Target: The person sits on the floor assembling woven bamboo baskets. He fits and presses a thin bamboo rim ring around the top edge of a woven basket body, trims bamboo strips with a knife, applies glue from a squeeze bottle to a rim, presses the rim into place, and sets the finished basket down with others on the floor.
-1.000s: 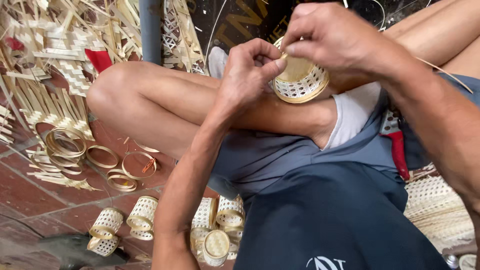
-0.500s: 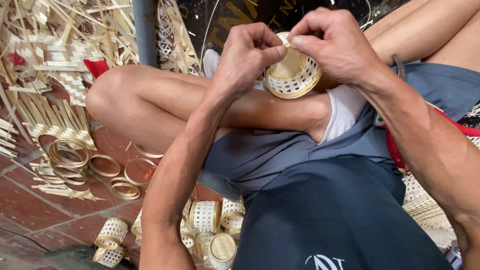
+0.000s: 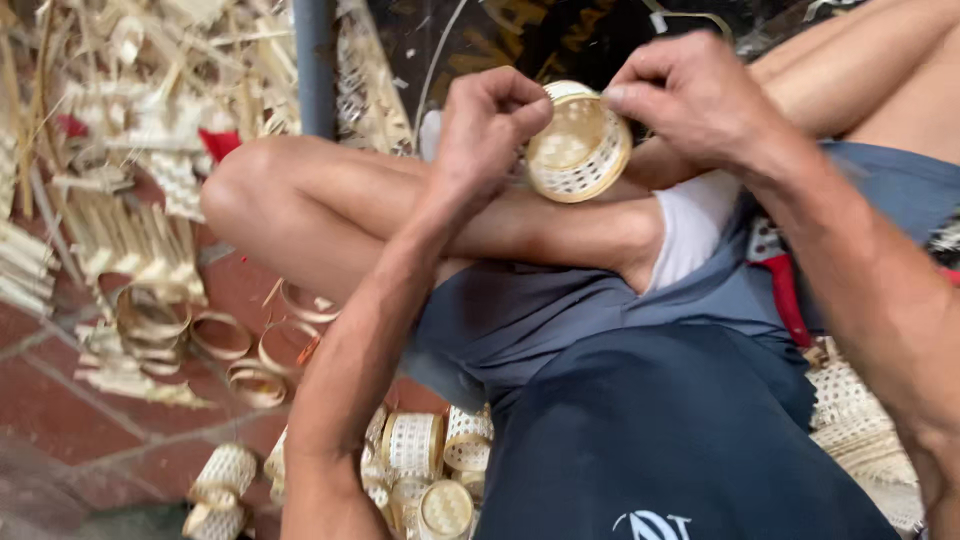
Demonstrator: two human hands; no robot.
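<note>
Holding small round woven basket (image 3: 578, 142) above crossed knees, between both hands. Left hand (image 3: 487, 125) pinching rim with fingers curled tight; right hand (image 3: 690, 95) gripping opposite rim, fingertips closed on it. Rim finishing judged under way. Next move calling for steady grip while turning basket. Finished baskets (image 3: 415, 450) lying on tiled floor (image 3: 60, 400) below.

Pale straw-yellow open-weave basket (image 3: 578, 145) — over grey-blue shorts (image 3: 560, 310) — red-brown tiled floor (image 3: 60, 400) below.
</note>
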